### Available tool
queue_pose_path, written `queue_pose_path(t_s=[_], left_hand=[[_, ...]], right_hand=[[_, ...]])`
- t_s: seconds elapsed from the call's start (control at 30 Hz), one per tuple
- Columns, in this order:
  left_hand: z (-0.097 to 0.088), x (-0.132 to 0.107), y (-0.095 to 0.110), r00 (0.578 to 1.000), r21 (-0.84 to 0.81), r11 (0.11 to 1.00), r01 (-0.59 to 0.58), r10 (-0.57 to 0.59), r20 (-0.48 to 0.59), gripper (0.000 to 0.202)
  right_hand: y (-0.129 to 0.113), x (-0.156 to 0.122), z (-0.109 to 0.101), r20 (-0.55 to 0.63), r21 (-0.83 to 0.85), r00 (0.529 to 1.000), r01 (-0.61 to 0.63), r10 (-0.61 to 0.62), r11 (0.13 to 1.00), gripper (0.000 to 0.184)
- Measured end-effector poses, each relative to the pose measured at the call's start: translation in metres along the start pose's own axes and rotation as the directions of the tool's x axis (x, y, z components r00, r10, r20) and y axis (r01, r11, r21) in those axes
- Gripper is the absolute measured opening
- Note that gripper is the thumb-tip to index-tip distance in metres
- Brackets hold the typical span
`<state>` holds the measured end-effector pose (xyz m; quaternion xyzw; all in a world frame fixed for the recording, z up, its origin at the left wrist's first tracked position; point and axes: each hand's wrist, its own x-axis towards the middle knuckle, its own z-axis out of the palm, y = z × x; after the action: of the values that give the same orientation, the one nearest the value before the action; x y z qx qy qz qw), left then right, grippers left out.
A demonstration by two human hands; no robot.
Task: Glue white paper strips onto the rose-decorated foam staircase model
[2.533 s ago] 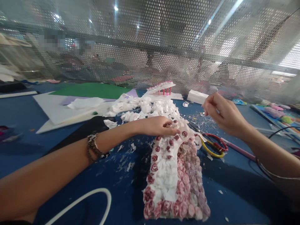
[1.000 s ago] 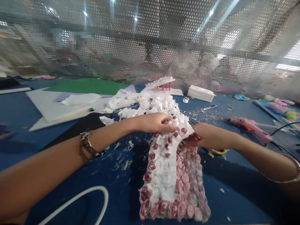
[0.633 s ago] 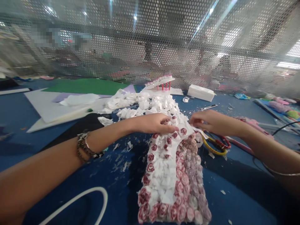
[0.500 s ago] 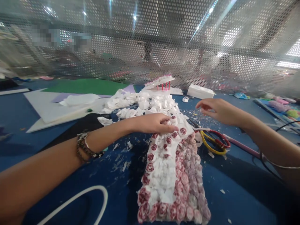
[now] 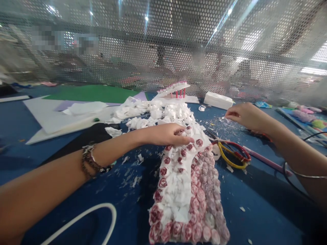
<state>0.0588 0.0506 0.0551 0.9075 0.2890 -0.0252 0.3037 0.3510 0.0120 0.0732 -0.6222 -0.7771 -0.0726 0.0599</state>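
A long panel (image 5: pixel 176 194) lies in front of me, covered in rolled paper roses, dark red along the left and front, pink and mauve on the right, with white paper in the middle. My left hand (image 5: pixel 170 134) grips its far end, thumb on top among the dark red roses; the other fingers are partly hidden. Over the scraps to the right, my right hand (image 5: pixel 240 114) is closed in a pinch above the table. Something small and pale shows at its fingertips, too small to name. Beside the panel lie yellow-and-red looped handles (image 5: pixel 233 154), seemingly of scissors.
White crumpled paper (image 5: pixel 176 114) is heaped beyond the panel. Behind it stands a small white model (image 5: pixel 176 89) on red posts. Green sheet (image 5: pixel 89 93), white board (image 5: pixel 46 117), a white block (image 5: pixel 218 99), a pink stick (image 5: pixel 265 158) and a white cable (image 5: pixel 112 217) lie around.
My right hand has moved slightly right and its fingers have closed into a pinch at the table's scraps. My left hand stays in place on the panel.
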Motion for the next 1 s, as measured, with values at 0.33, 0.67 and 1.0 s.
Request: queue_pose_path(t_s=[0.33, 0.67, 1.0], left_hand=[[0.000, -0.001, 0.001, 1.000, 0.034, 0.999, -0.016, 0.016, -0.014, 0.050], [0.000, 0.000, 0.002, 1.000, 0.001, 1.000, -0.022, 0.022, -0.006, 0.054], [0.000, 0.000, -0.002, 1.000, -0.013, 1.000, -0.002, 0.002, 0.002, 0.062]], right_hand=[[-0.003, -0.002, -0.007, 0.021, 0.100, 1.000, -0.017, 0.015, 0.995, 0.023], [-0.006, -0.002, -0.005, 0.076, 0.113, 0.989, 0.119, -0.128, 0.986, 0.027], [-0.020, -0.008, -0.013, -0.004, 0.247, 0.995, -0.097, 0.101, 0.964, 0.026]])
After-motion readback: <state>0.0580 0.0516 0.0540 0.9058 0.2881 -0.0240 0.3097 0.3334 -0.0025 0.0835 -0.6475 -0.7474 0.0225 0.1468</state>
